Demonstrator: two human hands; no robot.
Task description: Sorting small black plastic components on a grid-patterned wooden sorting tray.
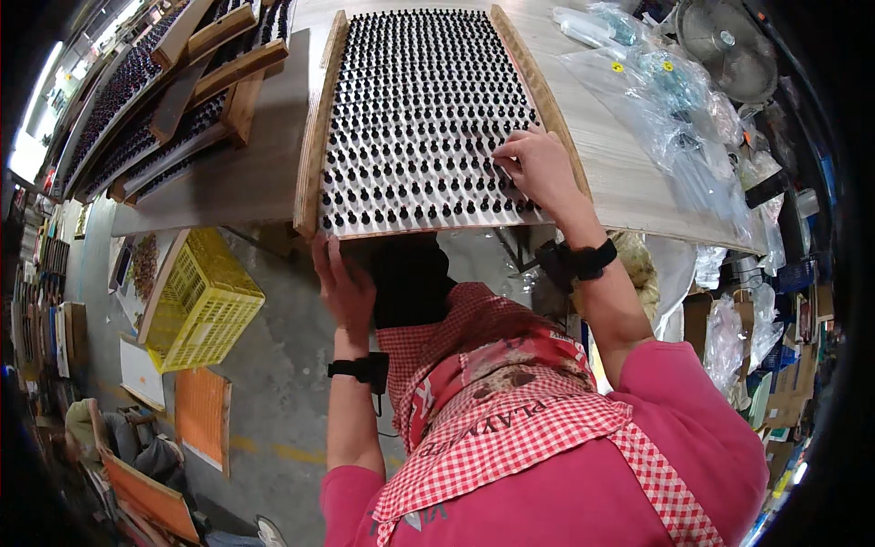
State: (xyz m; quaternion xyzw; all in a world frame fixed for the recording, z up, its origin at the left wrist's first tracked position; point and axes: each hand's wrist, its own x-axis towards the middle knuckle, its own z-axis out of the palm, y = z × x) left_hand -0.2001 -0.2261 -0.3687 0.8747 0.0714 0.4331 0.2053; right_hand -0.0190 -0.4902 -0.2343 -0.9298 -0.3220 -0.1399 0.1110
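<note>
A white board (401,193) with wooden side rails lies on the table before me, covered in rows of small black knob-shaped pieces (390,168). Over its near right part is my right hand (540,171), thumb and fingertips pinched together among the pieces. What sits between those fingertips, if anything, is too small to make out. My left hand (346,290) is at the board's near left corner, beside the end of the left rail (312,173). Its fingers are extended and nothing shows in them. Dark bands circle both wrists.
More boards of dark pieces (118,118) are stacked at the left with wooden strips (219,68) between them. Clear plastic bags (674,118) and a fan (726,46) occupy the right. A yellow crate (205,301) stands on the floor; another person (128,438) sits at lower left.
</note>
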